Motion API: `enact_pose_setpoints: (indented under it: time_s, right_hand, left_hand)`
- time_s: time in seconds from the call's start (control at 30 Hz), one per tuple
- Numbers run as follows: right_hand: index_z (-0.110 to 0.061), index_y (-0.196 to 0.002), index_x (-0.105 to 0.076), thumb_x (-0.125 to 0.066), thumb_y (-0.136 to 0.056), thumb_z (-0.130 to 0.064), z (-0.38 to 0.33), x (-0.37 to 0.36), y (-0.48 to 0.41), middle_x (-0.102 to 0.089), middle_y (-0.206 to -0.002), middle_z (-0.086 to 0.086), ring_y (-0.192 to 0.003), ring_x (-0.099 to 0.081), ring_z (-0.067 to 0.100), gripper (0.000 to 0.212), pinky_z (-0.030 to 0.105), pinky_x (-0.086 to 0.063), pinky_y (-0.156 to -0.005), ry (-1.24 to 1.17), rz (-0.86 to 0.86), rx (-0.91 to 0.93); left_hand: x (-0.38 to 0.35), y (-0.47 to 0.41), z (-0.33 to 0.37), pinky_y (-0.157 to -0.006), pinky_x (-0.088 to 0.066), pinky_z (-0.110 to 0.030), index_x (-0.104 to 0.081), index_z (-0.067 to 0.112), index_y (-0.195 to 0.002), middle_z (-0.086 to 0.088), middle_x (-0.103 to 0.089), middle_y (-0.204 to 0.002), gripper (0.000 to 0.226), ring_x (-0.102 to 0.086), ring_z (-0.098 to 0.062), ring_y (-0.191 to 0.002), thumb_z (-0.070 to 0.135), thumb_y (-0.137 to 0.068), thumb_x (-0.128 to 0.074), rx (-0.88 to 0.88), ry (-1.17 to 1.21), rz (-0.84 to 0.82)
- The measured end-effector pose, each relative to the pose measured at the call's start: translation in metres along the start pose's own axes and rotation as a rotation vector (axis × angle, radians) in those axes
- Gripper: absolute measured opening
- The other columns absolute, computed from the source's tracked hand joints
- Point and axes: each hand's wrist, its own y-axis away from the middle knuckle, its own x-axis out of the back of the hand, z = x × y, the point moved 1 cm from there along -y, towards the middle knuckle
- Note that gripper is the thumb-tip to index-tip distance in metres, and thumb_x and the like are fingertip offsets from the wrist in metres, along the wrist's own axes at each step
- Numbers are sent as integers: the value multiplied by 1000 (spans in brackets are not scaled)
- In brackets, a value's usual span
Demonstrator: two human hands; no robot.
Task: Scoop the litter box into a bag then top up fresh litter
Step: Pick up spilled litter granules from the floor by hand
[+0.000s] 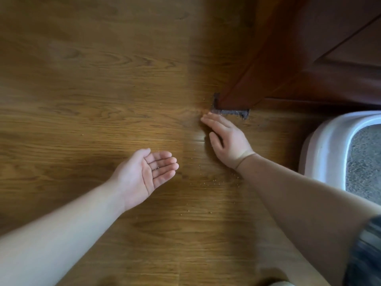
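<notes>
Head view looks straight down on a brown wooden floor (82, 100). The left hand (147, 174) is turned palm up, its fingers relaxed, close together and only lightly cupped. It grips nothing, and a few tiny dark grains lie on its fingers. Whether the back of the hand touches the boards cannot be told.

The right hand (224, 141) lies palm down on the floor with straight fingers, also holding nothing. Its fingertips are just beside a dark pad (228, 112) under the foot of a reddish-brown wooden furniture piece (247, 75), which fills the upper right.

Scattered litter grains (214, 180) speckle the boards between the two hands and below the right wrist, with a few more near the pad.

The litter box (321, 145) stands on the floor at the far right, to the right of the right forearm and partly cut off by the frame. It has a pale rounded rim, and grey litter (365, 157) lies inside.

A dark striped sleeve (367, 254) shows at the lower right.
</notes>
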Motion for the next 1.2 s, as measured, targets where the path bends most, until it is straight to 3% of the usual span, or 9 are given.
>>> enact_pose_setpoints:
  time_s: [0.2, 0.3, 0.43, 0.63, 0.73, 0.87, 1.0, 1.1, 1.2]
  right_hand:
    - [-11, -132, -64, -48, -93, -10, -18, -11, 39, -61, -136, 5, -133, -52, 16, 42, 40, -42, -111, -32, -220, 202]
    - [-13, -128, -67, -52, -94, -12, -26, -2, 15, -64, -133, 1, -127, -56, 13, 37, 35, -45, -108, -34, -177, 179]
    - [-19, -139, -58, -49, -97, -14, -34, 0, -52, -54, -145, -3, -139, -42, 9, 43, 25, -30, -118, 9, -72, 64]
    - [-24, -141, -57, -47, -96, -10, -31, -11, -10, -48, -151, -4, -143, -38, 9, 49, 33, -28, -121, 97, -270, 115]
    - [-20, -138, -60, -47, -90, -13, -27, -5, 33, -54, -146, -2, -139, -45, 11, 51, 39, -39, -115, 102, -371, 182]
    - [-15, -140, -57, -51, -85, -16, -51, -13, 33, -56, -144, 3, -132, -51, 21, 56, 44, -46, -109, 280, -287, 175]
    - [-10, -157, -24, -39, -98, -32, -128, -76, 10, -18, -165, 9, -154, -10, 23, 65, 43, -9, -125, 472, -231, 160]
    - [-8, -159, 3, -26, -102, -39, -177, -132, -2, 11, -167, 9, -153, 16, 25, 70, 47, 3, -124, 517, -328, 178]
    - [-8, -157, 13, -19, -102, -42, -198, -167, -2, 23, -164, 8, -150, 24, 24, 72, 46, 8, -123, 532, -415, 125]
  left_hand:
    - [14, 13, 6, -69, -63, -34, -67, -3, -104, -21, -73, -98, 47, -74, -29, -89, 29, -107, -33, -4, 34, -7]
    - [22, 18, 8, -68, -63, -34, -67, -3, -103, -21, -73, -96, 48, -75, -29, -87, 30, -108, -32, -16, 44, 9]
    - [32, 23, 13, -65, -63, -32, -66, -2, -102, -20, -74, -92, 50, -76, -27, -82, 31, -108, -29, -34, 47, 50]
    - [37, 31, 17, -67, -63, -33, -66, -3, -103, -20, -73, -95, 50, -75, -28, -85, 30, -108, -30, -38, 70, 13]
    - [39, 35, 18, -69, -63, -34, -67, -3, -102, -20, -73, -96, 48, -75, -29, -87, 30, -108, -31, -28, 71, -7]
    - [51, 43, 22, -68, -63, -34, -67, -3, -103, -20, -73, -97, 46, -75, -29, -88, 29, -107, -33, -42, 95, -4]
    - [67, 56, 26, -66, -62, -33, -66, -3, -103, -20, -74, -95, 45, -75, -28, -86, 28, -106, -33, -72, 110, 32]
    - [83, 66, 31, -65, -62, -32, -66, -2, -102, -19, -74, -93, 44, -75, -28, -84, 27, -105, -33, -115, 137, 57]
    - [98, 75, 34, -64, -62, -31, -66, -1, -102, -18, -75, -93, 43, -76, -26, -84, 28, -105, -34, -142, 159, 86]
